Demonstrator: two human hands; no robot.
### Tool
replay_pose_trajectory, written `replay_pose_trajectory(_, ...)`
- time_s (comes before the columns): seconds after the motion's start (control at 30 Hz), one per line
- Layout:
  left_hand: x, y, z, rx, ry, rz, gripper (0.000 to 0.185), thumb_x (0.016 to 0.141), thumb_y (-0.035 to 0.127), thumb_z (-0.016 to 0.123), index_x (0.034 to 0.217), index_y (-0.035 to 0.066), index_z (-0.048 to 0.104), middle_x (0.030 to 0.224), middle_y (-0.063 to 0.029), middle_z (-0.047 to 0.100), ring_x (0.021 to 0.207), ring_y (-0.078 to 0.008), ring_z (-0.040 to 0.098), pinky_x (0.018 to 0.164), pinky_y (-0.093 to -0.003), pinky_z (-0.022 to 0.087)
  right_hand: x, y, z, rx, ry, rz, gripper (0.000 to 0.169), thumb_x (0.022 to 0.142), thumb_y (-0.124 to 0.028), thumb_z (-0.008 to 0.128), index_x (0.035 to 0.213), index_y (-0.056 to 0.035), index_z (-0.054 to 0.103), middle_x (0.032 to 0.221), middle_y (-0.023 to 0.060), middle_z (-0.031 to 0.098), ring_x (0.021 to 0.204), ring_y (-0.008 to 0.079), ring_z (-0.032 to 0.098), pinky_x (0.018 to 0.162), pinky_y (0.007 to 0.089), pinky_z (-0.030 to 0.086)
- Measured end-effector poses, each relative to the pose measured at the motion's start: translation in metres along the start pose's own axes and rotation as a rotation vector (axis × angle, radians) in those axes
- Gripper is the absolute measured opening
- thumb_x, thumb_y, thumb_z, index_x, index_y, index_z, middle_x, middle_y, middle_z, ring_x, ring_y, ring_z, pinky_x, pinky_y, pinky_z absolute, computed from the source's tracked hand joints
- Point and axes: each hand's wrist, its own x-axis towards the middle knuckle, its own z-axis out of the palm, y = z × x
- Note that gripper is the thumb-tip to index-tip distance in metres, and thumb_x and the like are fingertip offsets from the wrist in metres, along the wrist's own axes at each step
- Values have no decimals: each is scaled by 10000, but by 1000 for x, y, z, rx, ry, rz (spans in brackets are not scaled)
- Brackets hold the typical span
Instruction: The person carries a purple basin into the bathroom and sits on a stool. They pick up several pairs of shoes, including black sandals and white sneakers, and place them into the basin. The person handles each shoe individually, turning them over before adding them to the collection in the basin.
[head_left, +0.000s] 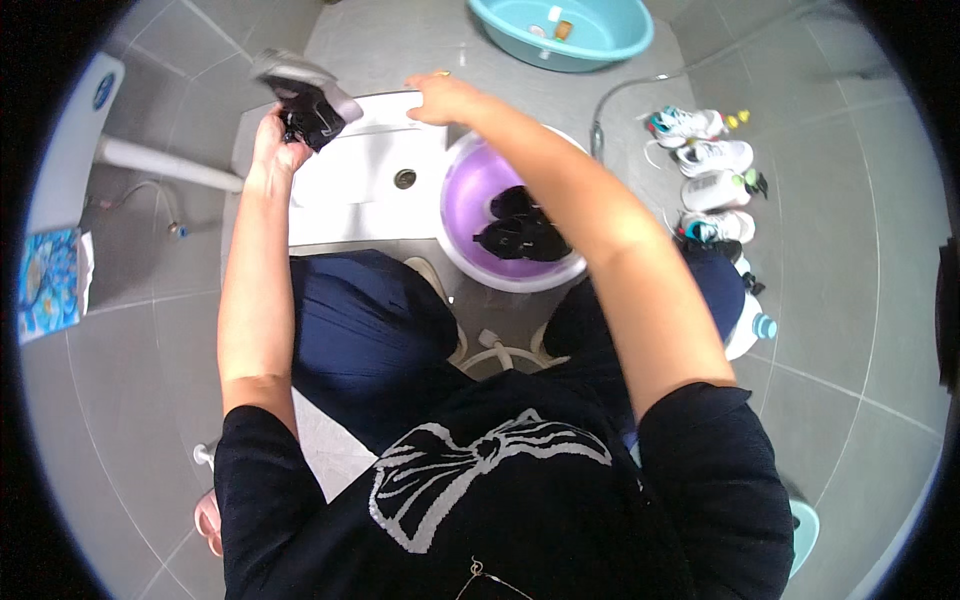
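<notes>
My left hand (277, 146) grips a black shoe with a pale sole (311, 105), lifted above the far left corner of a white squat toilet pan (337, 225); the shoe is blurred. My right hand (442, 99) reaches over the pan's far edge, fingers apart, with nothing seen in it. Below my right forearm stands a round purple basin (472, 180) with a white rim, and black shoes (517, 238) lie inside it. The forearm covers part of that basin.
A teal tub (577, 60) with small items stands at the far side. A shower hose (622, 86) curves down near the basin. White sneakers (716, 156), a white bottle (716, 191) and a jug with a blue cap (744, 330) line the right wall. A white pipe (172, 165) runs at left.
</notes>
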Motion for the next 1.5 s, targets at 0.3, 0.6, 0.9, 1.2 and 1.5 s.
replay_pose_trajectory(0.3,10,-180,53,317,-183,-387,281,916,206,356,957,-51,463,904,-198,591,832,-300,595,823,-392,477,-241,202,-187,350,266,389,453,809,-385,574,1113,-49,559,1010,52,610,922,131,576,744,276,471)
replay_pose_trajectory(0.6,68,-349,16,231,-227,-519,185,906,134,370,892,-8,489,865,-162,588,743,-241,596,693,-319,515,-448,404,-98,330,426,1145,522,759,-337,621,1110,35,515,997,175,611,784,202,608,617,313,483)
replay_pose_trajectory(0.9,46,-353,74,1244,-465,26,494,844,214,557,1156,-121,371,1039,-199,560,949,-248,548,881,-333,401,-477,448,-13,-10,278,1479,637,738,-370,616,1185,26,394,1159,273,492,1064,356,504,903,402,398)
replay_pose_trajectory(1.2,39,-317,65,1538,-573,351,450,845,254,543,1177,-31,441,1037,-159,574,928,-215,558,831,-290,426,-465,395,-50,-143,446,1097,416,715,-295,601,982,13,516,945,209,575,902,354,569,766,431,457)
replay_pose_trajectory(1.5,-131,-278,199,949,-996,-250,457,928,394,365,1123,16,532,1036,-84,587,945,-123,542,852,-254,419,-334,152,-237,-358,652,359,357,709,-287,600,985,-74,524,876,131,586,816,317,586,682,395,471)
